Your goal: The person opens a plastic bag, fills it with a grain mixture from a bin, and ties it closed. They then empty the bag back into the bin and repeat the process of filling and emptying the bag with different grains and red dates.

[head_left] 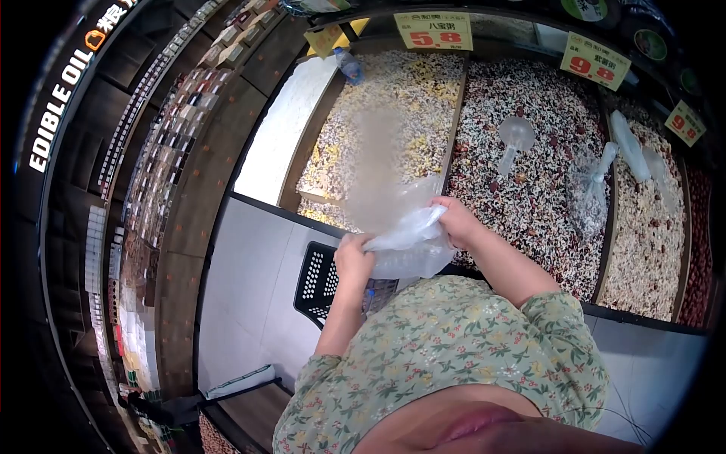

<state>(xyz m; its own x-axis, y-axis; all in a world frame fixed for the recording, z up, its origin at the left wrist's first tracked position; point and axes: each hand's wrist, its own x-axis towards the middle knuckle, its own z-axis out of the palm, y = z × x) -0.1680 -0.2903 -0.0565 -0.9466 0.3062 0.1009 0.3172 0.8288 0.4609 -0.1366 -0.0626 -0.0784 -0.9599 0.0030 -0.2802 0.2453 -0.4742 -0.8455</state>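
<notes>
A clear plastic bag (412, 246) is stretched between my two hands at the front edge of the grain bins. My left hand (354, 257) is closed on the bag's left side, and my right hand (455, 219) grips its upper right edge. The bag looks crumpled and whitish along the top; I cannot make out anything inside it. Just beyond lies a bin of yellow and white mixed grain (423, 98), partly covered by a blurred patch. To the right, a bin of dark mixed grain (499, 197) holds a clear scoop (517, 135).
A black basket (314, 280) stands on the floor below my left hand. Tied bags (631, 144) lie on the right-hand bins. A bottle (349, 66) is at the back left. Price signs (433, 32) hang behind, and packed shelves (162, 159) line the left.
</notes>
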